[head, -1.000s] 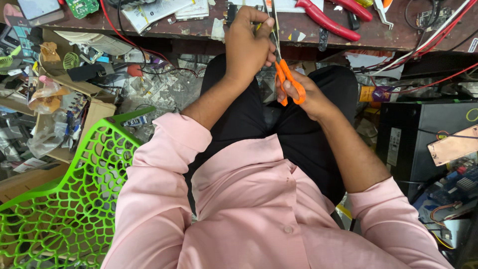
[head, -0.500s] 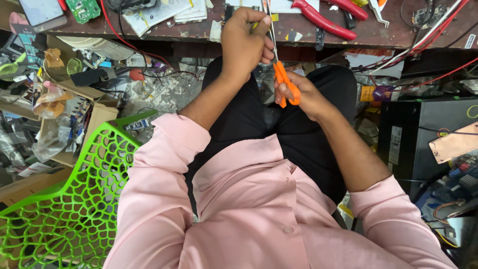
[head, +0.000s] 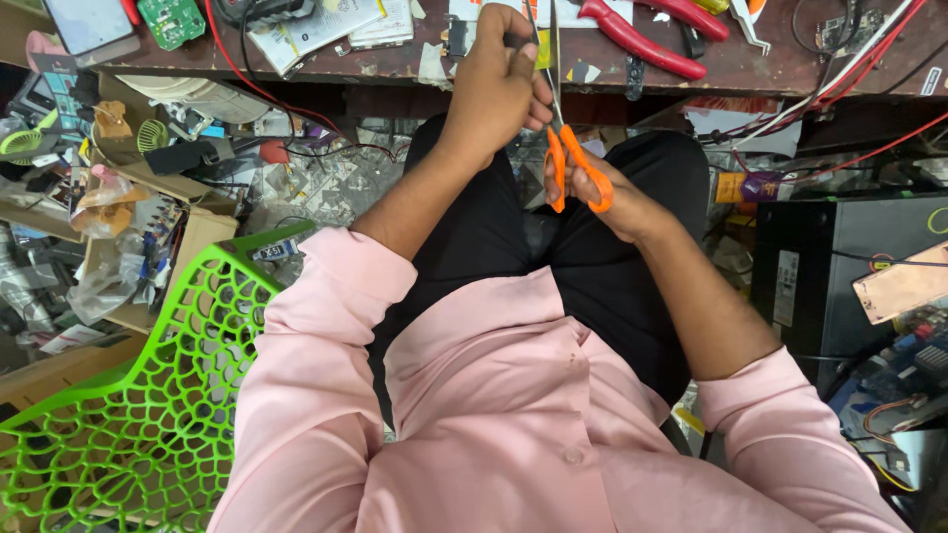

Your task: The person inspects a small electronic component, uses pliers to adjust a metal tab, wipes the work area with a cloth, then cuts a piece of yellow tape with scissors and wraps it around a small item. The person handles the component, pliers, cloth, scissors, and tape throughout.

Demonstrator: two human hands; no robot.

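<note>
The right hand (head: 604,197) is closed through the orange loops of a pair of scissors (head: 573,163), fingers curled in the handles, with the thin metal blades running up and slightly left from the grip toward the bench edge. Just above and to the left of that grip, the left hand (head: 497,89) is pinched shut on something small held between thumb and fingertips; what it holds is too small and too hidden to tell, but the scissor blades pass right beside those fingertips, so the pinch and the blades meet at about the same spot. Both hands hover over the person's lap, above black trousers (head: 612,286), with the forearms coming out of rolled pink shirt sleeves (head: 336,296). Beyond the hands lies the edge of a cluttered wooden workbench (head: 395,61), where red-handled pliers (head: 632,39) rest to the right of the blade tips, a green circuit board (head: 170,18) sits far left, and red wires (head: 839,89) trail off to the right. A green lattice chair (head: 138,415) stands at the person's left side, and a black box (head: 839,266) sits at the right.
</note>
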